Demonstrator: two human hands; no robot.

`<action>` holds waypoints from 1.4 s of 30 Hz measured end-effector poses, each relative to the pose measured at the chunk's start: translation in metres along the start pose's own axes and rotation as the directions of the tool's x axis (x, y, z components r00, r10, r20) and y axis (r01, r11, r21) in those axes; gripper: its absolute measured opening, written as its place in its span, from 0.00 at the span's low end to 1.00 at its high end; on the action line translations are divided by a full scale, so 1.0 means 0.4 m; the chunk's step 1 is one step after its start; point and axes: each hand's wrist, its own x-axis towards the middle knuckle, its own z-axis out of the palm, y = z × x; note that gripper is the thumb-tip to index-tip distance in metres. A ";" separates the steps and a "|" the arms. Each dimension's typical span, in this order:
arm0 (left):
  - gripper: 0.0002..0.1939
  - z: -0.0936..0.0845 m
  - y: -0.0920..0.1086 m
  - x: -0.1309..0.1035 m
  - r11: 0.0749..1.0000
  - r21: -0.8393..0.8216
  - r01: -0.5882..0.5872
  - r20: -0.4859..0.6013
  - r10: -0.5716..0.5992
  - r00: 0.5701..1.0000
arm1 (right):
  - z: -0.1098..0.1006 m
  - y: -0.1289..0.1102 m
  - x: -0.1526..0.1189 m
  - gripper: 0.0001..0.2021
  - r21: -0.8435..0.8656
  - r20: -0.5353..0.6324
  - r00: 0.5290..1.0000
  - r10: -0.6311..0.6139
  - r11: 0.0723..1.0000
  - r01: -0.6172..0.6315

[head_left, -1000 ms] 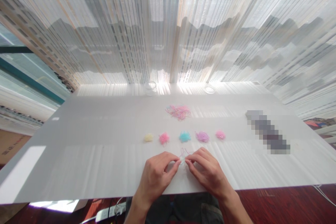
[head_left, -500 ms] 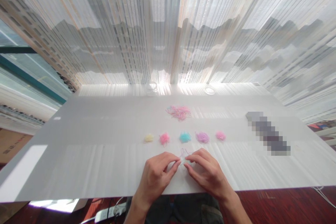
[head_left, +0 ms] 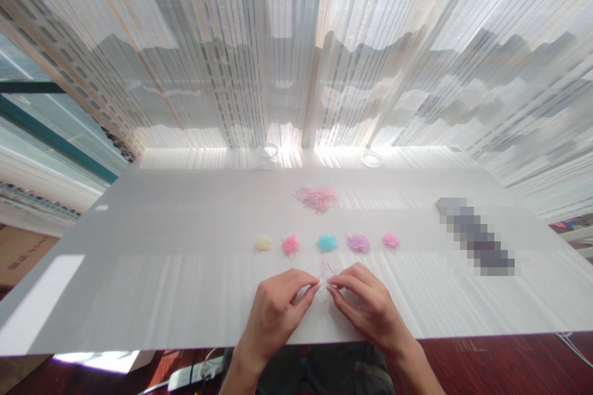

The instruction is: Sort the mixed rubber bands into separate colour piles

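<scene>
Low over the front of the table, my left hand (head_left: 280, 303) pinches thumb and forefinger together. My right hand (head_left: 369, 303) faces it, its thumb and finger also pinched, with a narrow gap between the two hands. Whatever the fingertips grip is too small to make out. A few pale, thin elastic bands (head_left: 327, 268) lie just beyond and between the fingertips. Past them, in a row, are little piles of bands: yellow (head_left: 263, 243), bright pink (head_left: 291, 244), turquoise (head_left: 327, 242), purple (head_left: 358, 243) and light pink (head_left: 390, 240).
A larger mixed heap of bands (head_left: 317, 199) lies behind the row on the white table (head_left: 152, 296). Two clear round containers (head_left: 371, 160) stand at the back edge by the curtain (head_left: 287, 74). A pixelated dark object (head_left: 477, 237) lies at right. A power strip (head_left: 194, 373) is below.
My right thumb and forefinger have closed into a pinch and moved slightly towards the left hand. My left hand stays nearly still. The piles look unchanged.
</scene>
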 end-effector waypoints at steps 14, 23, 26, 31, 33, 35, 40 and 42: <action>0.04 -0.002 0.005 0.004 1.000 0.023 0.012 0.015 -0.013 1.000 | -0.002 -0.003 0.003 0.05 -0.001 0.000 1.000 -0.006 1.000 0.006; 0.06 0.004 -0.005 -0.005 0.999 0.044 -0.031 0.036 0.029 0.999 | -0.002 -0.009 0.006 0.05 -0.026 0.020 0.999 -0.032 0.999 0.032; 0.05 0.007 -0.009 -0.004 0.997 0.018 -0.068 0.047 0.067 0.997 | -0.002 -0.011 0.007 0.05 -0.038 0.022 0.999 -0.044 0.998 0.044; 0.05 0.004 -0.002 0.001 0.998 0.016 -0.053 0.050 0.052 0.997 | -0.002 -0.012 0.008 0.05 -0.043 0.020 0.998 -0.052 0.998 0.053; 0.05 0.001 0.002 0.003 0.999 0.022 -0.042 0.035 0.041 0.999 | -0.002 -0.011 0.008 0.05 -0.034 0.021 0.999 -0.046 0.998 0.046; 0.04 0.000 0.005 0.004 0.999 0.030 -0.037 0.023 0.036 0.999 | -0.002 -0.011 0.007 0.05 -0.028 0.024 0.999 -0.036 0.999 0.037; 0.04 0.000 0.007 0.005 0.998 0.047 -0.034 -0.004 0.034 0.999 | -0.004 -0.013 0.007 0.05 -0.021 0.029 0.999 -0.017 1.000 0.018; 0.05 0.000 0.009 0.004 0.998 0.051 -0.028 -0.006 0.029 1.000 | -0.005 -0.014 0.008 0.05 -0.018 0.027 1.000 -0.013 1.000 0.013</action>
